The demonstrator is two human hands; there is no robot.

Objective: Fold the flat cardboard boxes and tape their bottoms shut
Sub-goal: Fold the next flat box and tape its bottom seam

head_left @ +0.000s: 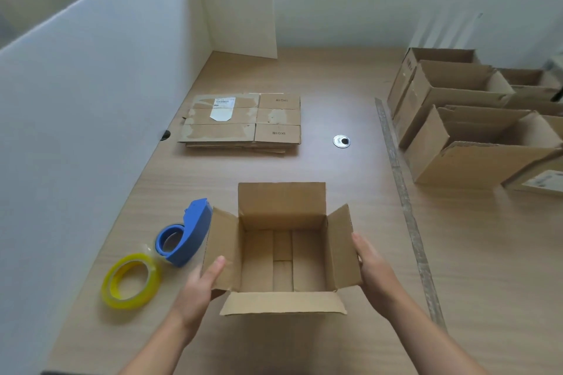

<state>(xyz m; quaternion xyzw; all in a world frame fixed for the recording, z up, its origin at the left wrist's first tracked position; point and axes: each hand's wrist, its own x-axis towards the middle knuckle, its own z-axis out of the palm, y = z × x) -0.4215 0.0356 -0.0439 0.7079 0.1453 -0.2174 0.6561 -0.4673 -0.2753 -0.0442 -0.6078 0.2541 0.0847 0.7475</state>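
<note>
Left hand (199, 288) pinches left flap of open box (281, 202), thumb on top; right hand (376, 271) presses straight fingers (361, 245) against right flap. Box upright, near-centre on counter (335, 170); blue tape dispenser (195, 231), yellow tape roll (107, 285) just left.

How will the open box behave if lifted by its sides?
Probably light: the open box looks empty. Its walls likely flex under a squeeze, as the top flaps stand loose with nothing bracing the rim. Held only at opposite sides by the left hand and right hand, it may slip or skew.
</note>
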